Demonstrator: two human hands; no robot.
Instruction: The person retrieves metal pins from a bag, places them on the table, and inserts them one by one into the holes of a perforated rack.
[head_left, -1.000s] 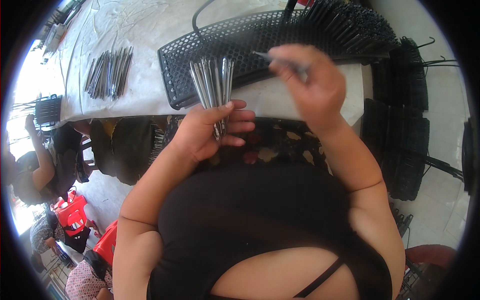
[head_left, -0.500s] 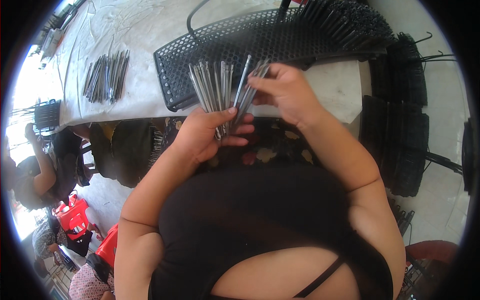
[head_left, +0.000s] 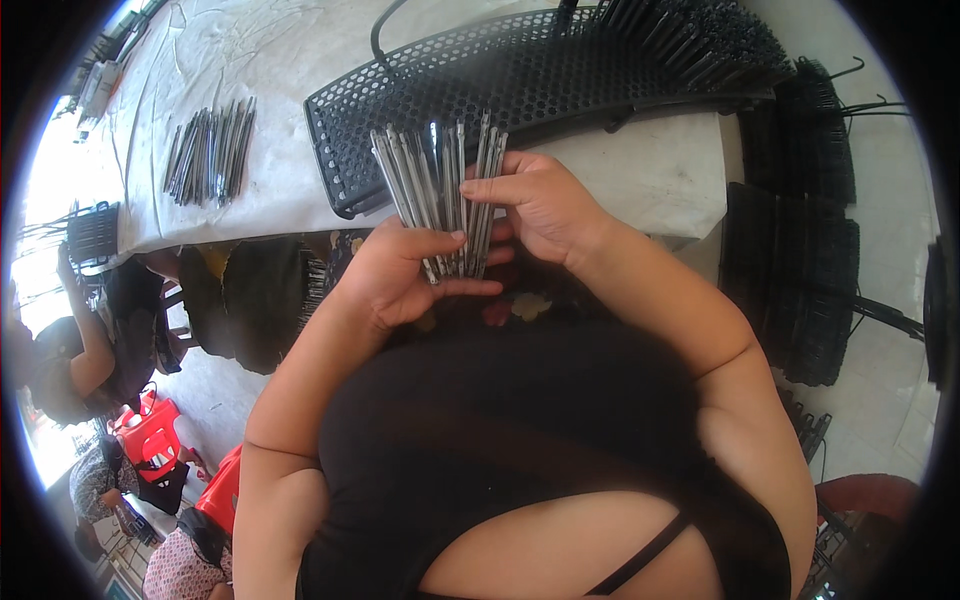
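Observation:
A fanned bundle of thin grey metal rods (head_left: pixel 415 180) stands nearly upright between my two hands, over the front edge of the table. My left hand (head_left: pixel 385 268) is wrapped round the lower part, its thumb across the front and its fingers behind. At the bundle's right side my right hand (head_left: pixel 540 205) pinches the rods, thumb in front; its other fingers are partly hidden behind them. Just beyond the bundle lies a black perforated basket (head_left: pixel 345 140). Farther left, a similar pile of rods (head_left: pixel 208 155) rests on the pale table cover.
Many dark rods (head_left: pixel 700 45) are heaped at the basket's right end. Black racks (head_left: pixel 785 280) stand beside the table on the right. At the left, a person (head_left: pixel 80 350) sits by the table, with red plastic chairs (head_left: pixel 150 435) behind.
My right hand has come in from the upper right with several rods, which now stand against the bundle. The separate tilted rods have closed up with the others. My left hand keeps its hold.

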